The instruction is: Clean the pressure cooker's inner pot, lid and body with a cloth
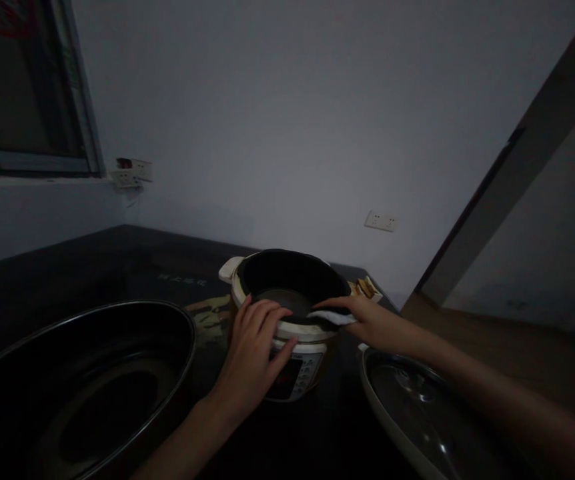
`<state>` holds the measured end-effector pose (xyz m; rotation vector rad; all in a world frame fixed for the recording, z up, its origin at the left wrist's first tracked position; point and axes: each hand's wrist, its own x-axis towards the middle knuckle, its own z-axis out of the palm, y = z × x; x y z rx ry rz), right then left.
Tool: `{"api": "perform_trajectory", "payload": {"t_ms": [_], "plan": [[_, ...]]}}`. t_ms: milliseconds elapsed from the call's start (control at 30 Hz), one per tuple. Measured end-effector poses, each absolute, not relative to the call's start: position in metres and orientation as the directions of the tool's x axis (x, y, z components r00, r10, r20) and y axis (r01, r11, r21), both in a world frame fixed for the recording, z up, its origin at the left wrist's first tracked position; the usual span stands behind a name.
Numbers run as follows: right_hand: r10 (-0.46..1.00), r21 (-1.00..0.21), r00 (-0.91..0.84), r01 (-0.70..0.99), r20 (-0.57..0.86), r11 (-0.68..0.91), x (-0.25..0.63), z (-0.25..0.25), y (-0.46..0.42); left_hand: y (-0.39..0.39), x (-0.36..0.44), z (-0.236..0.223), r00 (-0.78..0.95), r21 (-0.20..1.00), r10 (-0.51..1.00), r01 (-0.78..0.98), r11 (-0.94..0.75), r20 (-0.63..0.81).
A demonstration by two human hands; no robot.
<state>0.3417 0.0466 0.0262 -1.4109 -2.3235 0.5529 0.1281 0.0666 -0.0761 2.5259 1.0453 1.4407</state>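
An electric cooker point(300, 365) with a pale rim and a front button panel stands lidless on the dark countertop. Inside it sits a black inner pot point(335, 283). My left hand point(253, 340) grips the cooker's near left rim, fingers over the edge and thumb at the front. Pinched in my right hand point(365, 319) is a white cloth point(333, 317), at the right inner side of the pot. Part of the cloth is hidden by the fingers.
A large black pan point(192, 340) lies on the left. At lower right is a lid point(385, 417), below my right forearm. Behind the cooker rises a wall with a socket point(380, 221). The dark countertop point(132, 250) ends to the right of the cooker.
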Motion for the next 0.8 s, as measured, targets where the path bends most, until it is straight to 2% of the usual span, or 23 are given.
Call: {"api": "perform_trajectory", "payload": {"t_ms": [200,400,533,633,733,800], "plan": [[0.85,-0.456,-0.517,0.736,0.099,0.501,0.339,0.029,0.044,0.063,0.124,-0.077,0.345,0.342,0.561,0.523,-0.781,0.753],[0.849,-0.464,-0.515,0.726,0.122,0.507,0.335,0.026,0.034,0.053,0.116,-0.082,0.345,0.334,0.566,0.541,-0.772,0.749],[0.863,-0.472,-0.5,0.744,0.076,0.473,0.338,0.028,0.035,0.051,0.108,-0.08,0.405,0.303,0.555,0.536,-0.788,0.726],[0.852,-0.525,-0.524,0.721,0.014,0.452,0.336,0.035,0.041,0.047,0.099,-0.082,0.443,0.27,0.521,0.513,-0.815,0.73],[0.832,-0.595,-0.55,0.693,-0.073,0.407,0.327,0.043,0.05,0.038,0.095,-0.106,0.501,0.333,0.492,0.375,-0.865,0.712],[0.839,-0.646,-0.533,0.68,-0.112,0.346,0.317,0.046,0.058,0.033,0.101,-0.134,0.668,0.493,0.446,0.134,-0.86,0.596]]}}
